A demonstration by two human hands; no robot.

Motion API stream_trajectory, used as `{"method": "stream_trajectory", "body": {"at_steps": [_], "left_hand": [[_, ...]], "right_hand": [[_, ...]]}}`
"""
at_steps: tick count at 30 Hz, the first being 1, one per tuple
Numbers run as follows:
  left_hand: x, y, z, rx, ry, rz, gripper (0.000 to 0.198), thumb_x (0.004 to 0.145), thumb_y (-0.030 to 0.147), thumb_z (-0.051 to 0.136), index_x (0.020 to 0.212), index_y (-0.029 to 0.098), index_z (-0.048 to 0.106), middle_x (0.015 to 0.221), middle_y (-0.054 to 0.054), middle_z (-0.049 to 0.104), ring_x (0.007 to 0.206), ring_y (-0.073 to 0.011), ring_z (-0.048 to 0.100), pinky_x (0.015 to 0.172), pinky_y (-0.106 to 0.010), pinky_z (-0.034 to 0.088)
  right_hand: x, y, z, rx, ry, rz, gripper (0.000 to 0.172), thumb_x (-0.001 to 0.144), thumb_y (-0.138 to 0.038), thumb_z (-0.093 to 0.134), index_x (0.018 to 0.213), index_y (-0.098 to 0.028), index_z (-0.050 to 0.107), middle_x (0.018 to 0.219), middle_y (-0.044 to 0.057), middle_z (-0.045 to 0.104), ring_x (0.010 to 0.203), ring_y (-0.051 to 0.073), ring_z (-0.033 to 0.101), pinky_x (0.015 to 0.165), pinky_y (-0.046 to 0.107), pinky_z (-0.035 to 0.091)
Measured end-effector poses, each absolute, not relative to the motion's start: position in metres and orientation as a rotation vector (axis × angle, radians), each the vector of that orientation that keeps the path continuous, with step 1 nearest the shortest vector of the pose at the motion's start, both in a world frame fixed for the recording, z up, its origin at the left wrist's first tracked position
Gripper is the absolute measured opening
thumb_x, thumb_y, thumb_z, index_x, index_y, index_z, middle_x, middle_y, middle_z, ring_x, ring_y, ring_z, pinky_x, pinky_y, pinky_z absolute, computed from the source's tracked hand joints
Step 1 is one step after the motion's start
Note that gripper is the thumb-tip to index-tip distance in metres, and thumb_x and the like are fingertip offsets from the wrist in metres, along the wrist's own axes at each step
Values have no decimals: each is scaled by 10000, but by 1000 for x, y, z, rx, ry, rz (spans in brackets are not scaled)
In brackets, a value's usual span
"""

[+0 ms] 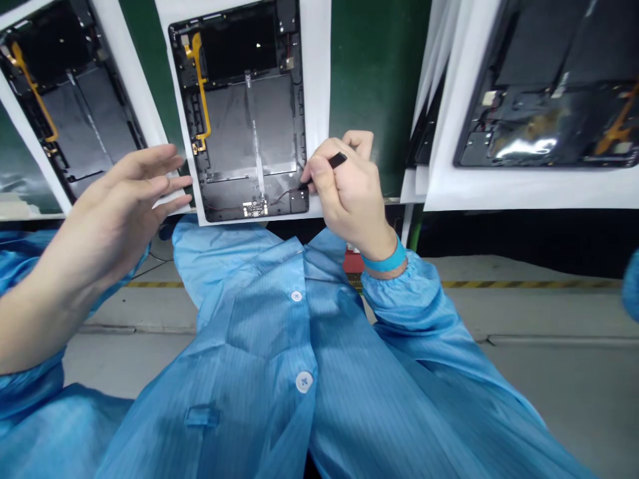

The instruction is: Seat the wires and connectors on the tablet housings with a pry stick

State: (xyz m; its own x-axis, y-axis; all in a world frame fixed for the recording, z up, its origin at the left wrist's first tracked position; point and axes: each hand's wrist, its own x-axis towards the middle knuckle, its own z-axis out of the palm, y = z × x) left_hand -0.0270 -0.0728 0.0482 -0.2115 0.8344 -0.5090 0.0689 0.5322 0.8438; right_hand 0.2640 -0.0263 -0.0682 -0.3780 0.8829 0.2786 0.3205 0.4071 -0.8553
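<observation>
In front of me an opened tablet housing (234, 140) lies on a white sheet. An orange flex cable (202, 100) runs down its left side, and a small circuit board (255, 209) sits at its near edge. My right hand (349, 189) pinches a slim black hand tool (337, 159) between thumb and fingers; tweezers or a pry stick, I cannot tell which. Its lower end is at the housing's near right corner, beside a thin dark wire (284, 194) and a black module (299, 200). Open, with fingers spread, my left hand (117, 206) hovers left of the housing and holds nothing.
A similar opened housing (92, 113) lies at the left on its own sheet. Another housing (539, 126) rests at the right on stacked white sheets (444, 189). Green work surface (377, 73) shows between them. The bench's near edge runs just before my body.
</observation>
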Motion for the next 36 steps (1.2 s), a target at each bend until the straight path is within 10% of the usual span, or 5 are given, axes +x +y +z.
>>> {"method": "stream_trajectory", "body": {"at_steps": [9, 15, 28, 36], "left_hand": [[-27, -64, 48, 624, 1645, 913, 317, 854, 217, 814, 1170, 218, 823, 1418, -81, 760, 1168, -283, 765, 1123, -510, 699], [-19, -36, 38, 588, 1700, 871, 316, 868, 237, 786, 1182, 212, 754, 1075, -74, 821, 898, -211, 751, 729, -293, 607], [4, 2, 34, 791, 1900, 812, 143, 856, 128, 780, 789, 149, 654, 649, 37, 580, 565, -89, 481, 591, -216, 394], [25, 7, 86, 1158, 1863, 654, 249, 834, 369, 798, 952, 198, 661, 845, -7, 741, 769, -186, 709, 746, -298, 626]], "right_hand": [[255, -39, -58, -1050, -1460, 1004, 465, 1208, -566, 466, 912, -298, 705, 888, 15, 710, 893, 235, 713, 1105, 521, 578], [262, -40, -59, -956, -1109, 1277, 455, 1192, -592, 509, 915, -283, 695, 1336, 39, 794, 1366, 265, 754, 1155, 514, 632], [262, -33, -42, -885, -604, 1669, 547, 914, -797, 842, 809, -278, 709, 1510, 94, 795, 1662, 315, 570, 1374, 543, 483], [254, -29, -44, -786, -538, 1701, 671, 780, -903, 863, 775, -245, 730, 1467, 147, 816, 1553, 343, 654, 1333, 490, 475]]}}
